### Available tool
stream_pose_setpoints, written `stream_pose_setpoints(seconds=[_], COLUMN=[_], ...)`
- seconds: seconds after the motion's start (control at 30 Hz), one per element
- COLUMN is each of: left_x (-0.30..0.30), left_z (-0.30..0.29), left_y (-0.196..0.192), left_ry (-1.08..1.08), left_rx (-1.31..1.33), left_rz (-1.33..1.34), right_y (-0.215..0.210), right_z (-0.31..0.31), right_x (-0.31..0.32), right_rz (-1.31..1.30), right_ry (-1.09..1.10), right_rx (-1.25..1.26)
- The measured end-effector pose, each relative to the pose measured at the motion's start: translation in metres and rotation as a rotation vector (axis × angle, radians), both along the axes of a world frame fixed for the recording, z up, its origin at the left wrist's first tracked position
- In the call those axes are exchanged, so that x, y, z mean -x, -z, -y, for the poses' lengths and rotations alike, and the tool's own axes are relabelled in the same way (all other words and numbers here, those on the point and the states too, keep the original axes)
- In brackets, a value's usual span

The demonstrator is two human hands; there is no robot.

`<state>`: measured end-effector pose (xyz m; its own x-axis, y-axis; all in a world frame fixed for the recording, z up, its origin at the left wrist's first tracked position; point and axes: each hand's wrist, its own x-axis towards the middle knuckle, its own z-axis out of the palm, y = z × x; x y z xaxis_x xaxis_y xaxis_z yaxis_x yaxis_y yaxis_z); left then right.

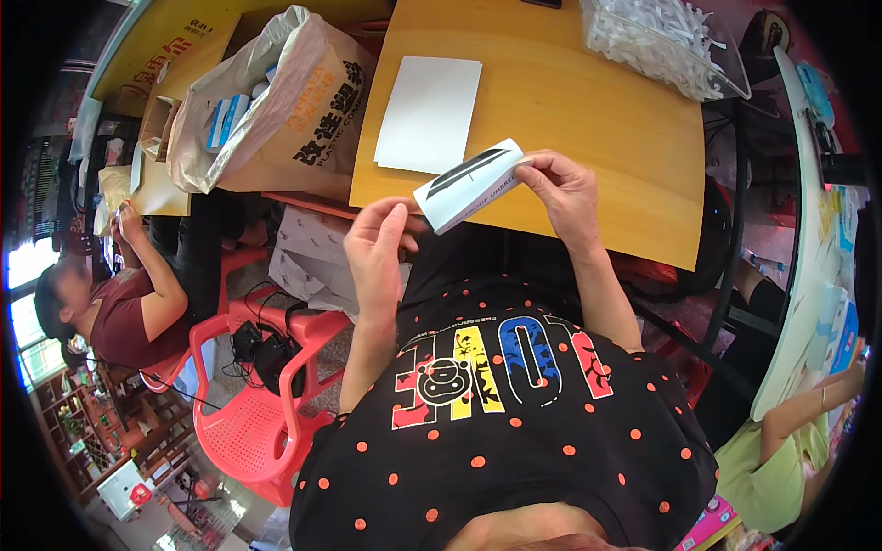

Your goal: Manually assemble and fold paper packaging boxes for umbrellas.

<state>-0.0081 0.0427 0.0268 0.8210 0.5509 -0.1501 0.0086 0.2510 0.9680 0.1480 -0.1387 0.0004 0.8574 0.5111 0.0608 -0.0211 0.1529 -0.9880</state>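
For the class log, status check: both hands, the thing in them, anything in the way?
Left hand and right hand both pinch the white card, held above the table edge. White sheets lie beyond. Nothing between the hands.

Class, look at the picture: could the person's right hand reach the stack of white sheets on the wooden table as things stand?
Probably yes. The right hand is already over the wooden table, and the white sheets lie on bare tabletop just beyond, nothing between. But it pinches the small white box, so its fingers are occupied.

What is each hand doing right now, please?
Left hand: closed on the lower end of the white card.
Right hand: pinching the card's upper end.
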Motion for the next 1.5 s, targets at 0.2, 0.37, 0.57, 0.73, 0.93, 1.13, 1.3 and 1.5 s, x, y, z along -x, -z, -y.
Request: stream_pose_setpoints(seconds=[0.2,0.37,0.57,0.73,0.93,1.13,1.3,1.5], left_x=[0.001,-0.001,-0.004,-0.004,-0.004,-0.002,-0.005,-0.007], left_z=[0.001,0.009,0.017,0.022,0.024,0.019,0.018,0.022], left_y=[0.009,0.011,0.008,0.010,0.013,0.019,0.021,0.029], left_ry=[0.173,0.177,0.117,0.065,-0.048,0.027,0.090,0.062], left_rx=[0.586,0.399,0.494,0.290,0.190,0.309,0.540,0.527], left_rz=[-0.121,-0.091,-0.038,-0.046,-0.088,-0.101,0.005,0.106], right_y=[-0.008,0.001,0.006,0.005,0.000,0.008,0.012,0.009], right_z=[-0.002,-0.001,-0.001,-0.002,-0.008,-0.005,-0.007,-0.009], right_x=[0.003,0.002,-0.002,-0.002,-0.001,-0.005,-0.007,-0.005], right_rz=[0.031,-0.131,-0.156,-0.142,-0.266,-0.292,-0.295,-0.290], right_ry=[-0.071,-0.025,-0.013,-0.045,-0.103,-0.187,-0.186,-0.193], right_rx=[0.014,-0.017,0.008,0.042,-0.051,-0.056,-0.073,-0.087])
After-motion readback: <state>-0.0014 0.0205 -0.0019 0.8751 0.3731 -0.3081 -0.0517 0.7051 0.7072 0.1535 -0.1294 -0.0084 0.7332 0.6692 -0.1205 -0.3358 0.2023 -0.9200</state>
